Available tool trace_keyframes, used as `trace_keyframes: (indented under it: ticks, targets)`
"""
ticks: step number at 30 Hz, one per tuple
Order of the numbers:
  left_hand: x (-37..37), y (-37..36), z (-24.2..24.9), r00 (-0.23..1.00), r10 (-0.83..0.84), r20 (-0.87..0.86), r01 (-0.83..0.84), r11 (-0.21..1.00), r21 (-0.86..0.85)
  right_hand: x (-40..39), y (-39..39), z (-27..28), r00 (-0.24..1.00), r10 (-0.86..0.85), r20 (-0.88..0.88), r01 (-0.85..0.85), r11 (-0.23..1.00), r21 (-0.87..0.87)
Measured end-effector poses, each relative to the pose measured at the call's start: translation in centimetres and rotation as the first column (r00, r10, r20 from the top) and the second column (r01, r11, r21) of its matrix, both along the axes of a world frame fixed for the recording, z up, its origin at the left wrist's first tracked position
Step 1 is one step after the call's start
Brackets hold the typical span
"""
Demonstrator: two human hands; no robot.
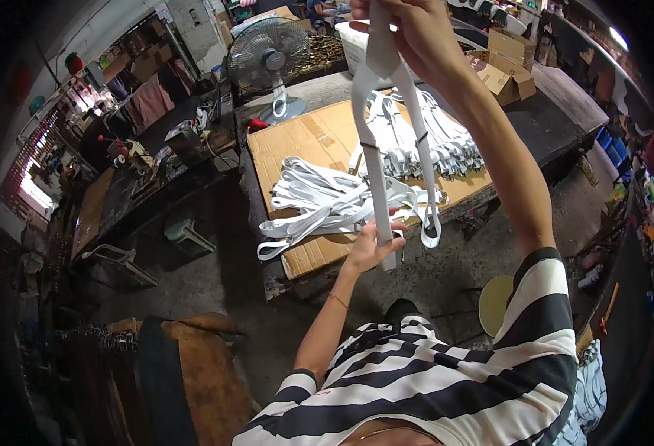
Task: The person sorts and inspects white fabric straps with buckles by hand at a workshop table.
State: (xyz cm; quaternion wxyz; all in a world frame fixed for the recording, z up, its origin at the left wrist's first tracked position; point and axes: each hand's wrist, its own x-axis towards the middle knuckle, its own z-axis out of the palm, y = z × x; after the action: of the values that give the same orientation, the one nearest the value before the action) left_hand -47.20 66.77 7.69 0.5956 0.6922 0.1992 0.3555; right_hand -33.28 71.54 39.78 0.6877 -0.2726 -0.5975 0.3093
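A pair of white elastic suspenders (372, 163) hangs in a Y shape in front of me, with a dark slider on each of its two straps. My right hand (416, 33) is raised at the top of the view and closed on the joined upper end. Lower down, my left hand (372, 248) wraps its fingers around one strap near its bottom. The other strap hangs free and ends in a loop. Behind it, a loose pile of white straps (316, 195) lies on a cardboard sheet (305, 141), with bundled white straps (416, 137) farther back.
The cardboard covers a worktable with a standing fan (269, 56) at its far left. An open carton (507, 67) stands at the back right. A round stool (495, 303) is near my right side, and a plastic stool (188, 233) is on the floor to the left.
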Motion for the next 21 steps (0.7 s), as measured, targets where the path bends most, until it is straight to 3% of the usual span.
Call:
trace_keyframes:
  ticks: [1,3,5,6,9,10,11,12,14,15,17,18,19,20,21]
  targets:
    - [0.2,-0.2,0.8,0.999,0.049,0.022,-0.052,0.990,0.131,-0.6,0.5,0.3,0.997,-0.025,0.079,0.019,0.997,0.078]
    - [0.3,0.5,2.1,0.999,-0.017,0.042,0.013,0.995,0.102,-2.2,0.1,1.4,0.990,-0.107,0.091,0.106,0.994,0.020]
    - [0.9,1.5,3.0,0.973,-0.041,0.228,0.025,0.997,0.073,-2.9,0.7,1.9,0.950,-0.226,0.215,0.202,0.971,0.127]
    - [1.4,2.4,3.7,0.988,0.035,0.153,-0.070,0.971,0.228,-2.8,1.7,1.9,0.949,-0.224,0.222,0.200,0.972,0.124]
    - [2.3,4.3,5.9,0.990,0.039,0.135,-0.067,0.976,0.206,-2.5,4.8,2.2,0.974,-0.147,0.175,0.113,0.976,0.187]
    - [2.7,5.4,5.9,0.992,0.093,0.079,-0.117,0.916,0.384,-2.3,5.3,2.6,0.963,-0.166,0.214,0.123,0.972,0.202]
    - [2.9,6.2,5.8,0.993,0.090,0.080,-0.115,0.914,0.389,-2.0,5.9,2.9,0.949,-0.188,0.253,0.134,0.967,0.218]
    - [3.3,6.9,5.6,0.991,0.080,0.107,-0.109,0.945,0.308,-1.9,7.4,2.9,0.947,-0.196,0.255,0.141,0.965,0.220]
    - [4.6,8.2,5.4,0.978,0.055,0.201,-0.069,0.995,0.066,-1.2,11.8,2.7,0.960,-0.267,0.082,0.238,0.936,0.258]
    - [5.0,9.2,5.5,0.978,0.048,0.203,-0.062,0.996,0.062,-0.2,13.7,2.5,0.958,-0.274,0.086,0.244,0.935,0.255]
    - [4.9,11.6,5.9,0.970,0.237,-0.063,-0.195,0.902,0.385,0.5,16.8,2.0,0.990,-0.011,0.138,-0.039,0.933,0.359]
    - [5.1,12.8,4.8,0.965,0.252,-0.075,-0.207,0.902,0.378,1.0,18.4,1.7,0.994,0.006,0.113,-0.048,0.925,0.377]
    - [5.4,14.4,3.6,0.988,0.139,0.068,-0.149,0.970,0.190,0.8,19.2,2.0,0.997,-0.052,0.058,0.033,0.953,0.302]
    - [5.7,16.2,2.6,0.972,0.047,0.232,-0.051,0.999,0.013,1.7,21.7,1.9,0.994,-0.034,0.107,-0.001,0.952,0.307]
    - [5.4,17.4,2.7,0.967,0.023,0.255,-0.038,0.998,0.055,2.2,23.5,2.2,0.987,-0.021,0.160,-0.031,0.949,0.314]
